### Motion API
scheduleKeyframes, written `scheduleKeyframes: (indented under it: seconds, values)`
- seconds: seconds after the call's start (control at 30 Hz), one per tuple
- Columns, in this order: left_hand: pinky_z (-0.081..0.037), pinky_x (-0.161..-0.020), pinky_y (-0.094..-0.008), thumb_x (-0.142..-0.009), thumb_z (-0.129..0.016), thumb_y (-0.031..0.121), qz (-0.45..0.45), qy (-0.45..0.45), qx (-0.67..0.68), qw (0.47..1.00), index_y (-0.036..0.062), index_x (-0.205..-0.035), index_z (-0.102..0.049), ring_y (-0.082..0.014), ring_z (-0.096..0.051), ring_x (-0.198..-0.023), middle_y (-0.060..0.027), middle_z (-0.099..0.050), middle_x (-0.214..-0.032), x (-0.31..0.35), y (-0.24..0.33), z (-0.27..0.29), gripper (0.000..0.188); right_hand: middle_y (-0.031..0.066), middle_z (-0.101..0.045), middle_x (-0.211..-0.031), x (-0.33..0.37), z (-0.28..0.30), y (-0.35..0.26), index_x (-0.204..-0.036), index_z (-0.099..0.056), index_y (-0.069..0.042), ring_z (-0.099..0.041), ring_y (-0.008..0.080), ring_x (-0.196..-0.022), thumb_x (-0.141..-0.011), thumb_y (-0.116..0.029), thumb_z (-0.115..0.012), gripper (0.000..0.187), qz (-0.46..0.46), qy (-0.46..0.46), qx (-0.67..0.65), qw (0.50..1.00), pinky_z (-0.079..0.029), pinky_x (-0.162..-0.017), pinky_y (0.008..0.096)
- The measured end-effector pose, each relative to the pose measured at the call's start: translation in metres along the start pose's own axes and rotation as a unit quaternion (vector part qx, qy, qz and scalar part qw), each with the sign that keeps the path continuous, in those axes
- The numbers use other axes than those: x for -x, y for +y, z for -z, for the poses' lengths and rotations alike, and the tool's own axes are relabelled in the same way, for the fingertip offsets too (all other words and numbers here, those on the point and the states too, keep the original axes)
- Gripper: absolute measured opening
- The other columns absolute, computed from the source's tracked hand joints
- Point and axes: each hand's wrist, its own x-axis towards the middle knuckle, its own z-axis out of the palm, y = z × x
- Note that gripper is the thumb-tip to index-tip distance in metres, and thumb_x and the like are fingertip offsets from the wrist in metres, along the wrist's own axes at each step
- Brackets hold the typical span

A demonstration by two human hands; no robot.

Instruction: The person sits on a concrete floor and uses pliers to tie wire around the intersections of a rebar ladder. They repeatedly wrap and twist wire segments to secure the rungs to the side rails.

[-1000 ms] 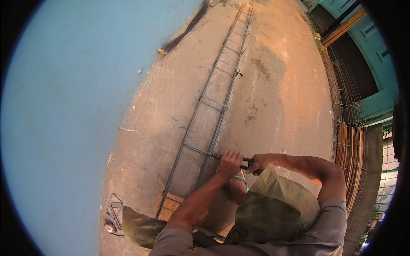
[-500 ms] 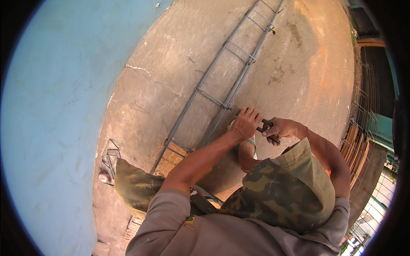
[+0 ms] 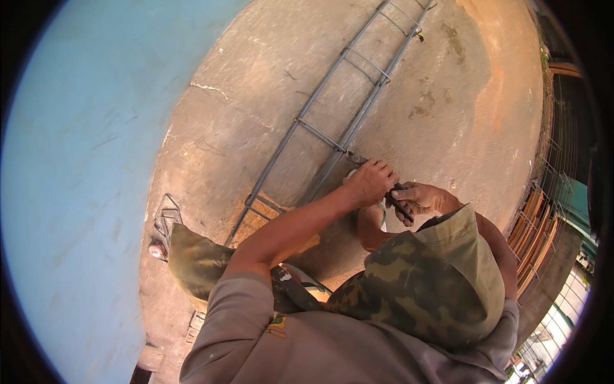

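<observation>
My left hand (image 3: 373,182) is closed around the upper part of dark-handled pincers (image 3: 401,206). My right hand (image 3: 423,197) grips their handles, which lie close together. Beyond my left hand, the pincers' head meets a joint of a long steel rebar cage (image 3: 320,136), where a crossbar joins the right-hand bars. Any tie wire in the jaws is too small to make out. The cage runs away from me like a ladder, from near my left knee to the far edge. My left forearm covers part of its near end.
A blue surface (image 3: 83,160) fills the left side. Beside my left knee lie bent steel stirrups (image 3: 167,214) and a small round reddish-white can (image 3: 157,249). Rusty rods (image 3: 534,221) and wire mesh stand at the right edge. The concrete floor (image 3: 256,77) is cracked.
The pincers' handles have come together from a spread position, and their head now shows at the joint. My right hand has closed on the handles. The view has shifted slightly.
</observation>
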Motion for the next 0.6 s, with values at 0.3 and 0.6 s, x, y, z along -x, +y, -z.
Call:
scheduleKeyframes:
  seconds: [0.3, 0.6]
  values:
    - [-0.053, -0.066, -0.0457, -0.066, -0.072, 0.011, 0.176, -0.343, 0.088, 0.918, 0.0032, -0.078, -0.071, -0.0338, -0.07, -0.08, -0.0195, -0.069, -0.078, -0.044, -0.013, 0.0, 0.015, 0.0167, -0.069, -0.089, 0.006, 0.0, 0.002, -0.11, -0.06, -0.001, -0.067, 0.021, -0.068, -0.094, -0.042, -0.063, 0.044, 0.137, 0.173, 0.452, 0.864, -0.053, -0.062, 0.0309]
    - [-0.048, -0.073, -0.044, -0.074, -0.07, 0.014, 0.011, -0.126, -0.029, 0.992, 0.002, -0.102, -0.062, -0.0316, -0.069, -0.084, -0.015, -0.069, -0.089, 0.003, -0.005, -0.009, 0.032, 0.017, -0.068, -0.092, -0.008, -0.002, 0.026, -0.119, -0.049, 0.0, -0.071, 0.0236, -0.074, -0.091, -0.045, -0.066, 0.056, 0.155, 0.154, 0.22, 0.951, -0.056, -0.06, 0.0314]
